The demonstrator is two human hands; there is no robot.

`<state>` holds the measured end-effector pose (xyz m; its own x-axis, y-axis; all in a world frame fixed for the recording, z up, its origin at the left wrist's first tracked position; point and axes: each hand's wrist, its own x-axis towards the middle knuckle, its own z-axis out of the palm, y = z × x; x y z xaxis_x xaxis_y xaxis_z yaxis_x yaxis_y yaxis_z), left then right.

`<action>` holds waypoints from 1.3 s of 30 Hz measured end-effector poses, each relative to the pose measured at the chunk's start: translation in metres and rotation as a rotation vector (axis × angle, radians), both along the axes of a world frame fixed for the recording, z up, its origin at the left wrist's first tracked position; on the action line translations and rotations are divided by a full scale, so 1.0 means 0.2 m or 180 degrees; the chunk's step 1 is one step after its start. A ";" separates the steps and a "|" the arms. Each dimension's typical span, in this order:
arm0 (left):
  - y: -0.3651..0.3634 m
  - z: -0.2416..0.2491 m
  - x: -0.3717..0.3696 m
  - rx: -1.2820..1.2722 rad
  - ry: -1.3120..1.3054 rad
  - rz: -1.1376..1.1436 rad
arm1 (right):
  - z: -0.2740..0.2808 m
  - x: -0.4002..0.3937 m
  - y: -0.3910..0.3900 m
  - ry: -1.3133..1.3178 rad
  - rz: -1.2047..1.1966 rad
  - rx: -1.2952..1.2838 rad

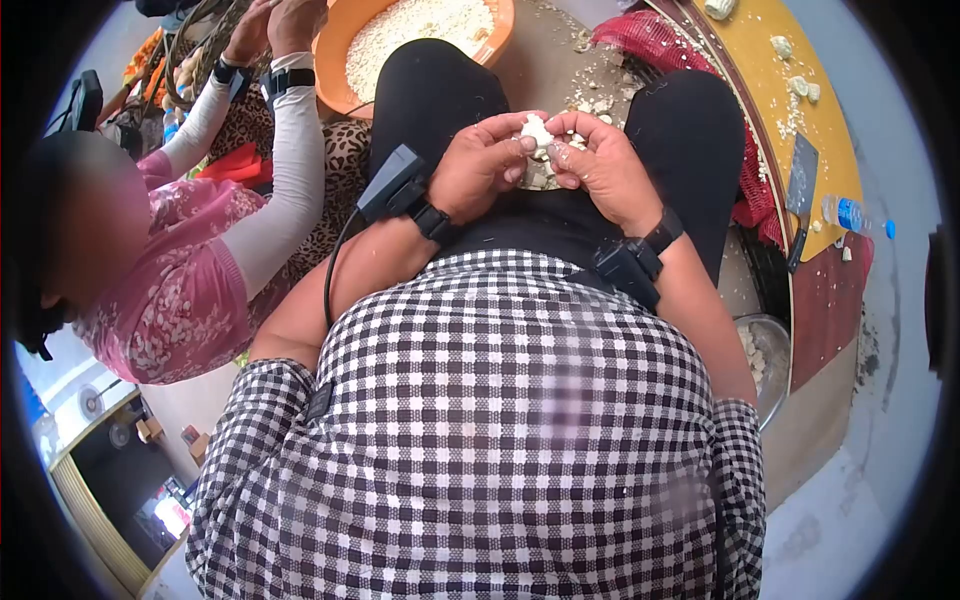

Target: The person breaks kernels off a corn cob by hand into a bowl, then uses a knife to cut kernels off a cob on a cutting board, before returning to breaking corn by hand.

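Between my knees, both hands meet around a small white crumbly piece (537, 130). My left hand (485, 160) pinches it from the left with thumb and fingers. From the right, my right hand (597, 162) has its fingers closed at the same piece. Pale bits stick to my fingertips. Below and behind the hands, more white fragments (595, 103) lie scattered on the floor. An orange basin (504, 40) filled with small white pieces (420, 35) stands beyond my left knee.
A co-worker (190, 240) sits close on the left, arms raised near the basin. At right, a yellow board (825, 70) bears a cleaver (802, 175), white chunks and a plastic bottle (850, 214). Red mesh sacking (650, 40) and a metal bowl (777, 375) are beside my right leg.
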<state>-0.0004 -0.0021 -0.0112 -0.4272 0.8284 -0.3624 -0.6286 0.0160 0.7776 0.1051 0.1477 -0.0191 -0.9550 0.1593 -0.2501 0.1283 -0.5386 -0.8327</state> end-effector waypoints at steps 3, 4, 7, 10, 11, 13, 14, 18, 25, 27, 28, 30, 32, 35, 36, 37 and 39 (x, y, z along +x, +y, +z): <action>0.00 -0.01 0.00 -0.0035 -0.0060 0.0089 | 0.00 -0.01 0.00 -0.0086 -0.0046 0.0087; 0.00 -0.02 0.00 -0.0056 -0.0087 0.0145 | 0.00 -0.01 -0.01 -0.0131 -0.0061 0.0164; 0.00 -0.06 -0.01 -0.0081 -0.0250 0.0154 | 0.01 -0.02 -0.03 -0.0255 -0.0218 0.0410; 0.03 -0.10 -0.01 -0.0051 -0.0292 0.0166 | 0.02 -0.03 -0.01 -0.0278 -0.0303 0.0713; 0.03 -0.11 0.00 -0.0040 -0.0287 0.0187 | 0.03 -0.03 -0.02 -0.0279 -0.0307 0.0817; 0.03 -0.10 0.00 -0.0036 -0.0272 0.0203 | 0.01 -0.03 -0.02 -0.0277 -0.0249 0.0838; 0.04 -0.09 0.00 -0.0031 -0.0268 0.0208 | 0.00 -0.03 -0.01 -0.0280 -0.0222 0.0851; 0.03 -0.09 0.00 0.0006 -0.0248 0.0214 | -0.03 -0.03 0.00 -0.0295 -0.0171 0.0826; 0.03 -0.12 -0.02 0.0107 -0.0218 0.0263 | -0.07 -0.04 0.03 -0.0143 -0.0114 -0.0248; 0.03 -0.12 -0.02 0.0111 -0.0188 0.0267 | -0.03 -0.04 0.01 -0.0140 -0.0118 -0.0311; 0.03 -0.10 -0.01 0.0087 -0.0168 0.0257 | -0.02 -0.04 0.00 -0.0138 -0.0089 -0.0183; 0.02 -0.10 -0.01 0.0084 -0.0167 0.0234 | 0.00 -0.03 0.00 -0.0136 -0.0055 -0.0030; 0.02 -0.11 -0.02 0.0133 -0.0200 0.0214 | -0.01 -0.03 0.00 -0.0132 -0.0038 0.0029; 0.02 -0.10 -0.01 0.0145 -0.0238 0.0188 | -0.05 -0.03 0.01 -0.0078 0.0022 0.0050; 0.02 -0.10 -0.02 0.0151 -0.0233 0.0164 | -0.04 -0.03 0.01 -0.0155 -0.0012 0.0105; 0.02 -0.11 -0.02 0.0156 -0.0230 0.0139 | -0.03 -0.03 0.00 -0.0232 -0.0046 0.0160; 0.02 -0.11 -0.02 0.0169 -0.0236 0.0119 | -0.03 -0.03 0.00 -0.0279 -0.0062 0.0177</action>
<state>-0.0038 0.0017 -0.0334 -0.4318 0.8312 -0.3501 -0.6838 -0.0486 0.7281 0.0992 0.1473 -0.0243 -0.9264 0.1936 -0.3229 0.1919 -0.4950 -0.8475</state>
